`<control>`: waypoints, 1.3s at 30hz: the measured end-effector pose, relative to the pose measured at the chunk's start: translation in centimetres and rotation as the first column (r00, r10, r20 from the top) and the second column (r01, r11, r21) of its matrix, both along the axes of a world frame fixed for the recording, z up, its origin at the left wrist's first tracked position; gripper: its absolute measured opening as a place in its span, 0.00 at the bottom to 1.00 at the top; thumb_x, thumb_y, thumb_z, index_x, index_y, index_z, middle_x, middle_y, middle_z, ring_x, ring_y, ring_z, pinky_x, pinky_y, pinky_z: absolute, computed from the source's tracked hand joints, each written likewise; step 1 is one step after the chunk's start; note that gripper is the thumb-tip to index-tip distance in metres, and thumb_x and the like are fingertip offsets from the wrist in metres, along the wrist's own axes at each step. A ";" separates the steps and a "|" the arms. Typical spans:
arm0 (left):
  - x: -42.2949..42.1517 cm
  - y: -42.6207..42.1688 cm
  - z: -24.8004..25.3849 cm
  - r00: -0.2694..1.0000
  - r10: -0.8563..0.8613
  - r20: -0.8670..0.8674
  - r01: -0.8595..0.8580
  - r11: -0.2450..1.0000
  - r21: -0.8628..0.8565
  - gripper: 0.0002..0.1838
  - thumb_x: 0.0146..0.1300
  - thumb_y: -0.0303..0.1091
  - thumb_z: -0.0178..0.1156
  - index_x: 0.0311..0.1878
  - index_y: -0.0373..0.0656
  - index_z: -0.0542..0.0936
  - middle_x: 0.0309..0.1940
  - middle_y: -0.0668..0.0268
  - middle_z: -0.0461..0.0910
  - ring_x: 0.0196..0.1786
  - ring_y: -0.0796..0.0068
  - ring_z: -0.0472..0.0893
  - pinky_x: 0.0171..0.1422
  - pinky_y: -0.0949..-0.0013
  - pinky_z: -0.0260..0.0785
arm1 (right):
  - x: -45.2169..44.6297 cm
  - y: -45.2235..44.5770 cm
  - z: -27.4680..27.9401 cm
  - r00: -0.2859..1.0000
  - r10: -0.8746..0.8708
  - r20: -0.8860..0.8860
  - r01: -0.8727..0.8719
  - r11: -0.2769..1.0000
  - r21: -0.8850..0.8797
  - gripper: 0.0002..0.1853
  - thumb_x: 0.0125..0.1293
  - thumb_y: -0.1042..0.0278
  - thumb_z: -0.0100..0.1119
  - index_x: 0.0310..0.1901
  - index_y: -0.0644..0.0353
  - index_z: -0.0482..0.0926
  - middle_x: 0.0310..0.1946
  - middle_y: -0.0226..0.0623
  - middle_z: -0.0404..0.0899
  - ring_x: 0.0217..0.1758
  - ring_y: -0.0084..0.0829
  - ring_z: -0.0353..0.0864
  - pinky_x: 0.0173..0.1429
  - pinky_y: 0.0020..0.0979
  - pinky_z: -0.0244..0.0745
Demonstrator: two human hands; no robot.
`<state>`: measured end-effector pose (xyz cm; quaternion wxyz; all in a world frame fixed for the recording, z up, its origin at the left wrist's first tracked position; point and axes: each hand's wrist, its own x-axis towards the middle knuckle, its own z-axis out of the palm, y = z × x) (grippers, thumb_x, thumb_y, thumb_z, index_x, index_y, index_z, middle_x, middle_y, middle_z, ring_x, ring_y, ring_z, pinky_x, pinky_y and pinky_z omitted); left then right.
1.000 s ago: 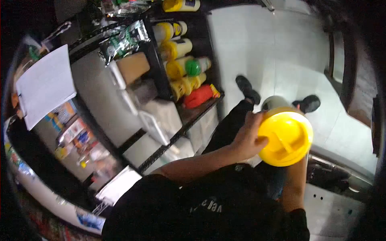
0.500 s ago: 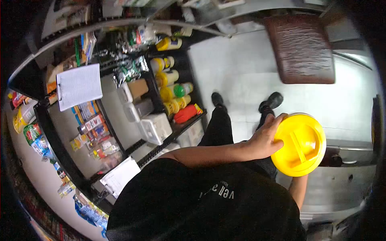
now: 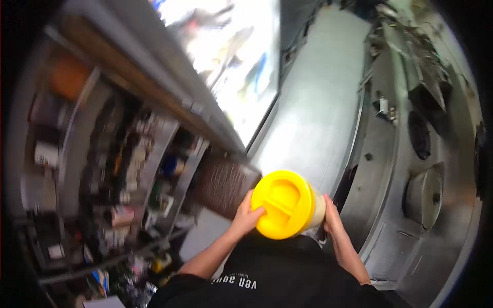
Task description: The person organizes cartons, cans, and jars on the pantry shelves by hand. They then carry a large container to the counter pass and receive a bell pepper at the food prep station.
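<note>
A container with a broad yellow lid (image 3: 280, 205) is held in front of the black shirt, tilted so that the lid faces me. Its pale body (image 3: 318, 209) shows to the right of the lid. My left hand (image 3: 246, 215) grips the lid's left edge, with the thumb over the rim. On the other side, my right hand (image 3: 332, 218) is closed against the body near its base; some of its fingers are hidden behind the container.
Shelves with many blurred items (image 3: 133, 164) run along the left. A brown textured panel (image 3: 228, 182) is just beyond my left hand. Pale floor (image 3: 313, 113) stretches ahead. At the right are a metal counter (image 3: 375, 174) and a large lidded pot (image 3: 425, 197).
The view has swung from the shelves with yellow-lidded containers to a long aisle beside a counter. The held container now sits nearer the middle of the view, and my right hand has become visible.
</note>
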<state>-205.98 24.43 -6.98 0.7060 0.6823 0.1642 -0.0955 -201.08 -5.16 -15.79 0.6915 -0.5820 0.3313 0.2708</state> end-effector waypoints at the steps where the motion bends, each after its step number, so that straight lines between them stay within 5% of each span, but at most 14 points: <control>1: 2.2 -0.1 0.5 0.999 -0.022 0.032 0.021 0.999 0.036 0.26 0.56 0.28 0.58 0.59 0.35 0.69 0.48 0.55 0.78 0.53 0.64 0.78 0.60 0.64 0.69 | 1.9 0.1 2.2 0.999 0.012 0.032 -0.011 1.000 -0.011 0.32 0.73 0.39 0.45 0.58 0.63 0.76 0.52 0.40 0.81 0.52 0.34 0.82 0.55 0.39 0.76; 2: 4.2 -0.3 0.6 0.997 -0.035 0.062 0.031 0.997 0.066 0.25 0.56 0.28 0.58 0.59 0.34 0.70 0.48 0.54 0.77 0.54 0.62 0.78 0.60 0.64 0.69 | 4.1 0.1 4.0 1.000 -0.029 -0.004 0.029 0.997 -0.071 0.32 0.72 0.38 0.47 0.57 0.63 0.77 0.50 0.41 0.82 0.51 0.34 0.82 0.49 0.41 0.79; 3: 6.5 -0.5 0.0 0.985 -0.079 0.156 0.056 0.987 0.152 0.24 0.58 0.25 0.57 0.60 0.36 0.69 0.49 0.61 0.76 0.53 0.72 0.77 0.60 0.70 0.69 | 6.1 -0.7 3.8 0.998 -0.034 0.052 0.040 0.993 -0.107 0.32 0.71 0.37 0.48 0.56 0.62 0.78 0.47 0.40 0.82 0.47 0.33 0.83 0.45 0.39 0.79; 7: 16.4 -1.7 2.7 0.945 -0.136 0.297 0.070 0.972 0.223 0.26 0.58 0.25 0.61 0.60 0.35 0.69 0.51 0.60 0.72 0.55 0.70 0.75 0.62 0.69 0.67 | 16.5 -0.9 6.2 0.969 -0.148 0.196 0.168 0.981 -0.091 0.29 0.70 0.37 0.49 0.51 0.59 0.79 0.38 0.35 0.83 0.36 0.31 0.84 0.35 0.34 0.79; 10: 23.5 -2.7 6.0 0.958 -0.131 0.256 0.073 0.972 0.224 0.28 0.57 0.32 0.64 0.60 0.34 0.70 0.48 0.53 0.72 0.56 0.58 0.74 0.63 0.62 0.65 | 24.1 -1.9 7.4 0.978 -0.098 0.186 0.110 0.993 -0.053 0.28 0.71 0.39 0.49 0.49 0.59 0.80 0.37 0.36 0.83 0.35 0.30 0.84 0.35 0.35 0.79; 15: 35.5 -6.3 8.1 0.951 -0.154 0.269 0.091 0.968 0.233 0.29 0.61 0.41 0.68 0.59 0.35 0.71 0.50 0.53 0.69 0.54 0.58 0.74 0.61 0.62 0.66 | 33.9 -5.4 7.2 0.971 -0.137 0.196 0.125 0.989 0.073 0.29 0.73 0.40 0.46 0.56 0.60 0.76 0.46 0.39 0.82 0.44 0.31 0.84 0.44 0.33 0.79; 18: 42.9 -10.4 8.9 0.933 -0.248 0.263 0.174 0.946 0.275 0.29 0.60 0.41 0.67 0.59 0.34 0.72 0.49 0.53 0.69 0.54 0.57 0.73 0.61 0.62 0.66 | 39.6 -8.6 7.3 0.963 -0.217 0.163 0.191 0.968 0.161 0.26 0.75 0.44 0.45 0.59 0.60 0.74 0.48 0.38 0.82 0.45 0.31 0.83 0.47 0.30 0.79; 19: 45.5 -11.7 11.2 0.903 -0.348 0.250 0.208 0.866 0.455 0.28 0.60 0.40 0.67 0.59 0.33 0.71 0.48 0.52 0.68 0.54 0.55 0.72 0.61 0.61 0.66 | 42.0 -9.6 7.8 0.942 -0.230 0.244 0.192 0.967 0.167 0.29 0.74 0.42 0.45 0.58 0.62 0.74 0.48 0.41 0.81 0.47 0.33 0.83 0.50 0.34 0.78; 22: 52.6 -15.7 13.1 0.877 -0.386 0.286 0.230 0.860 0.455 0.28 0.59 0.36 0.64 0.60 0.33 0.70 0.49 0.50 0.68 0.55 0.52 0.71 0.63 0.60 0.65 | 50.4 -12.7 9.4 0.902 -0.208 0.380 0.169 0.977 0.132 0.31 0.73 0.40 0.44 0.53 0.64 0.77 0.41 0.41 0.83 0.44 0.33 0.85 0.50 0.34 0.78; 24: 57.5 -17.7 13.0 0.892 -0.327 0.313 0.168 0.881 0.442 0.29 0.59 0.36 0.64 0.61 0.33 0.69 0.49 0.51 0.68 0.56 0.52 0.71 0.63 0.60 0.64 | 56.9 -14.3 9.4 0.865 -0.256 0.431 0.163 0.956 0.243 0.31 0.73 0.39 0.43 0.50 0.64 0.78 0.39 0.40 0.83 0.41 0.30 0.85 0.46 0.32 0.79; 30: 70.8 -17.9 16.0 0.883 -0.101 0.458 -0.104 0.910 0.402 0.30 0.56 0.32 0.66 0.62 0.35 0.70 0.50 0.51 0.70 0.56 0.53 0.72 0.64 0.62 0.64 | 74.3 -13.0 13.6 0.870 -0.030 0.492 -0.085 0.974 0.210 0.33 0.73 0.37 0.43 0.57 0.63 0.74 0.46 0.41 0.81 0.52 0.31 0.81 0.58 0.34 0.73; 32: 75.0 -15.6 16.7 0.870 -0.034 0.491 -0.191 0.896 0.400 0.29 0.56 0.28 0.67 0.62 0.35 0.71 0.49 0.58 0.69 0.55 0.65 0.73 0.62 0.66 0.65 | 79.7 -10.6 14.7 0.865 0.040 0.501 -0.170 0.961 0.217 0.34 0.72 0.36 0.43 0.60 0.63 0.72 0.50 0.42 0.80 0.55 0.31 0.79 0.60 0.35 0.71; 36: 81.8 -10.5 18.3 0.835 0.204 0.510 -0.406 0.855 0.323 0.29 0.57 0.24 0.63 0.63 0.34 0.69 0.53 0.60 0.72 0.58 0.68 0.74 0.65 0.68 0.65 | 91.3 -3.7 16.4 0.796 0.253 0.550 -0.401 0.901 0.167 0.34 0.74 0.36 0.41 0.66 0.59 0.67 0.57 0.40 0.76 0.60 0.32 0.76 0.61 0.36 0.72; 39: 86.0 -6.1 19.0 0.746 0.385 0.543 -0.519 0.847 0.113 0.27 0.57 0.25 0.64 0.61 0.34 0.71 0.54 0.58 0.74 0.58 0.68 0.75 0.64 0.68 0.66 | 97.4 2.1 15.9 0.772 0.334 0.541 -0.502 0.842 0.196 0.33 0.75 0.37 0.38 0.67 0.56 0.66 0.59 0.38 0.75 0.61 0.33 0.76 0.62 0.39 0.72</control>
